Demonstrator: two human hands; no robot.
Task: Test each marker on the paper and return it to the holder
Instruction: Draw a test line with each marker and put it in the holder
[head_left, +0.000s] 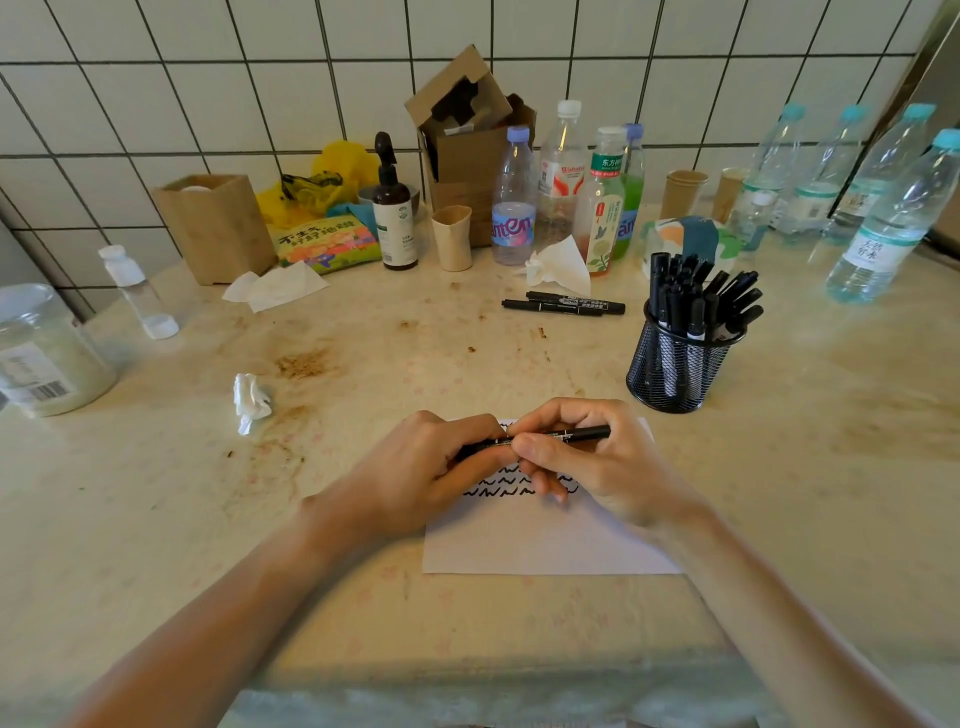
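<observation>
A black marker (582, 434) lies level between both hands above the white paper (545, 540). My left hand (431, 467) grips its left end with curled fingers, and my right hand (587, 457) pinches its middle and right part. Rows of black squiggles (506, 491) mark the paper under my fingers. A black mesh holder (675, 366) full of several black markers stands to the right, beyond the paper. Two more black markers (563, 305) lie flat on the counter further back.
A crumpled tissue (250, 400) lies left of the paper. A glass jar (47, 353) and a small bottle (137, 293) stand at far left. Bottles (514, 202), cups, a cardboard box (467, 135) and water bottles (883, 223) line the tiled wall.
</observation>
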